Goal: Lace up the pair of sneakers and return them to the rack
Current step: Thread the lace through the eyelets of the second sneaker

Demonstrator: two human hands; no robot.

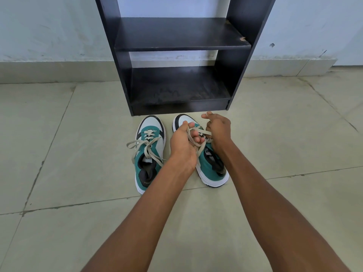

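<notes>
Head view: much of the right sneaker [208, 165] is hidden beneath both hands, so its eyelets and tongue cannot be made out, and the rack [182, 55] is cut off at the top edge. Two sneakers are seen on the tiled floor [78, 193], side by side just before the rack, toes toward it; each is teal, white and black with a white sole. On the left sneaker [150, 154] a beige lace [137, 148] is threaded through the lower eyelets, its loose ends spilled across the opening. The left hand [183, 146] is curled round the right sneaker's lace [198, 134], which is looped over its fingers [196, 138]. The right hand [218, 130] is bunched, pinching the same lace. Two dark rack shelves are visible.
</notes>
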